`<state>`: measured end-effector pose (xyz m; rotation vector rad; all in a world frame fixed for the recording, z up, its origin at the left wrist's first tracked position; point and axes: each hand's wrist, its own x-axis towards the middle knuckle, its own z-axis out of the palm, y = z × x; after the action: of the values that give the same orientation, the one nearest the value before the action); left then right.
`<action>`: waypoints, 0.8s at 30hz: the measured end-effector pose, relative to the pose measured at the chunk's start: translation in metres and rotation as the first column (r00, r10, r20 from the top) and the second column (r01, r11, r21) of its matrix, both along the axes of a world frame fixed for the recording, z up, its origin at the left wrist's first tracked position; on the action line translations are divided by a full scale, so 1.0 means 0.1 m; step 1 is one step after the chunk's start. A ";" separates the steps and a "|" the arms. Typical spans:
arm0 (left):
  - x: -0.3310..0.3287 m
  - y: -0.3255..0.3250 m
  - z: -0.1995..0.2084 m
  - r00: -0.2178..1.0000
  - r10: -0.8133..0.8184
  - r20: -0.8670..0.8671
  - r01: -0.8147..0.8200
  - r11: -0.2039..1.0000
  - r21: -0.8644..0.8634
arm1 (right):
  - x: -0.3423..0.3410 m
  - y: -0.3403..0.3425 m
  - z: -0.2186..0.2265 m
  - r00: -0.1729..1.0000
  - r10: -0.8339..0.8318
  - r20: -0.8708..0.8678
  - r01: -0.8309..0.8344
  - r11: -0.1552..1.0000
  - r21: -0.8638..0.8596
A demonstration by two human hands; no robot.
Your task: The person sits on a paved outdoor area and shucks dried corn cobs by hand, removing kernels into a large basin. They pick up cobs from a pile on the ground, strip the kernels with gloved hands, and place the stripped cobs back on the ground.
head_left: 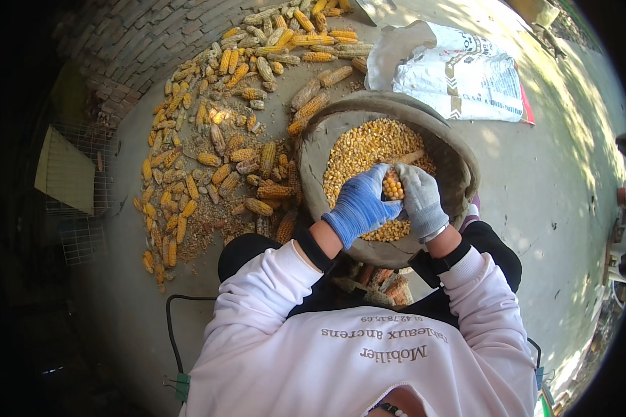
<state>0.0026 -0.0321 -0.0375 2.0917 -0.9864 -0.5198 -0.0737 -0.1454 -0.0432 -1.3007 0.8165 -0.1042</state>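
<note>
Over a wide round grey tub (314,163), both of my gloved hands close around one ear of corn (392,186). My left hand (364,206), in a blue glove, grips it from the left. My right hand (423,198), in a pale grey glove, presses on it from the right, and the fingers of both hands meet. Rows of orange-yellow kernels show between them; the rest of the ear is hidden. Loose yellow corn kernels (368,142) fill much of the tub. A pale stripped cob (405,158) lies just beyond my fingertips, on the kernels.
Unshelled ears of corn (222,174) spread over the concrete floor (535,181) left of and beyond the tub. A white printed sack (459,76) lies flat at the far right. Several cobs (389,286) sit below the tub between my legs. A brick surface (129,45) borders the far left.
</note>
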 end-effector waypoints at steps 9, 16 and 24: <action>0.09 -0.02 -0.01 0.991 0.072 -0.115 -0.058 0.991 0.121 | -0.03 -0.04 0.00 0.954 0.291 0.067 -0.255 0.912 -0.321; -0.05 -0.05 0.08 0.998 0.056 0.005 -0.056 0.990 0.132 | 0.01 0.05 -0.10 0.980 -0.103 0.172 0.104 0.995 0.003; 0.08 -0.03 0.12 0.999 -0.020 0.047 0.017 0.998 0.066 | -0.03 -0.10 -0.08 0.962 0.212 0.170 -0.195 0.975 -0.110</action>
<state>0.0110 -0.0348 -0.0257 2.1641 -1.0292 -0.5196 -0.0766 -0.1550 -0.0508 -1.4323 0.5245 -0.0955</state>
